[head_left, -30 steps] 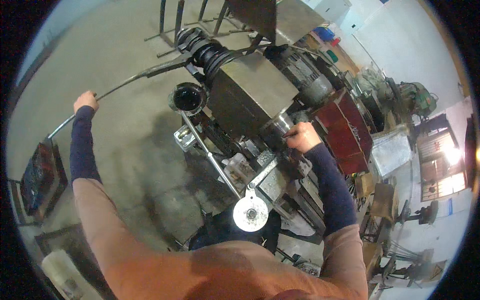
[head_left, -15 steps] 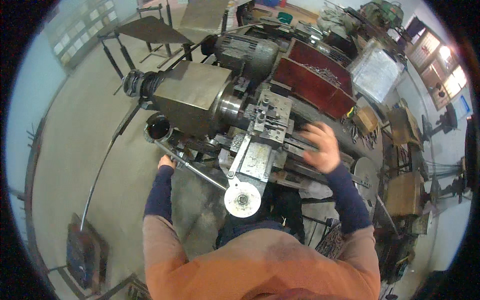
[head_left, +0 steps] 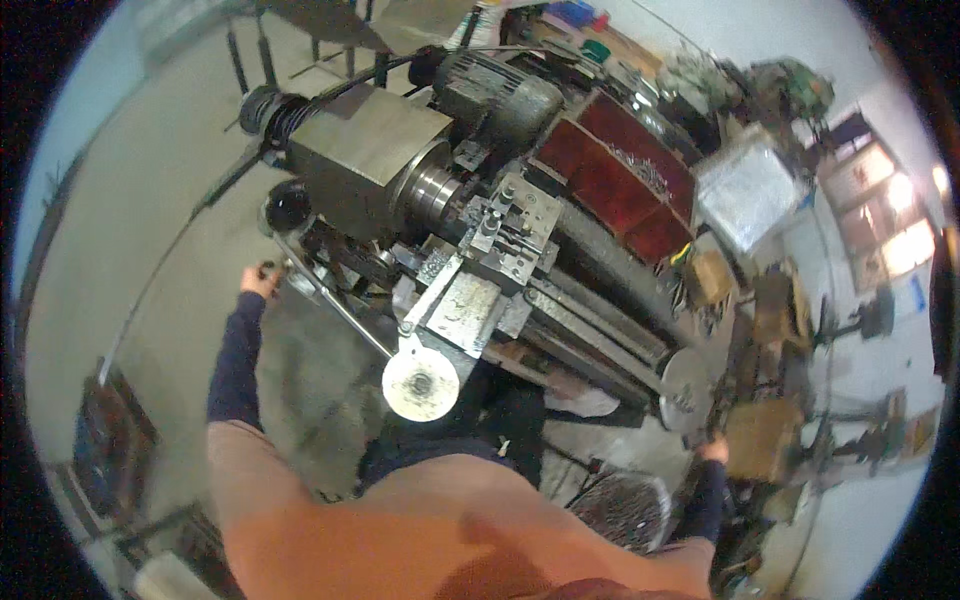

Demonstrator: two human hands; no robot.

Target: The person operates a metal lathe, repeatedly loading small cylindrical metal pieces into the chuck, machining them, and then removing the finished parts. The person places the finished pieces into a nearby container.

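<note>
A small metal lathe stands before me, its grey headstock cover [head_left: 370, 130] at left and a shiny round chuck [head_left: 435, 192] beside it. The tool post [head_left: 510, 215] sits on the carriage, and a round pale handwheel [head_left: 421, 383] faces me. At the left, below the headstock, my left hand [head_left: 258, 284] is closed around a small dark knob [head_left: 266, 268]. Far right, my right hand [head_left: 712, 449] is closed at the lower edge of a grey disc [head_left: 687, 380] at the bed's end. What its fingers hold is hidden.
Behind the lathe lie a motor [head_left: 498, 95] and a red tray [head_left: 610, 190] with metal pieces. A silvery wrapped box [head_left: 750, 190] stands at right, near a cardboard box [head_left: 710, 277]. A basin of dark shavings [head_left: 620, 508] is by my right side.
My right hand has gone from above the bed, fingers spread, down and right to the disc at its end. My left hand has shifted left and up in the picture. The view has turned.
</note>
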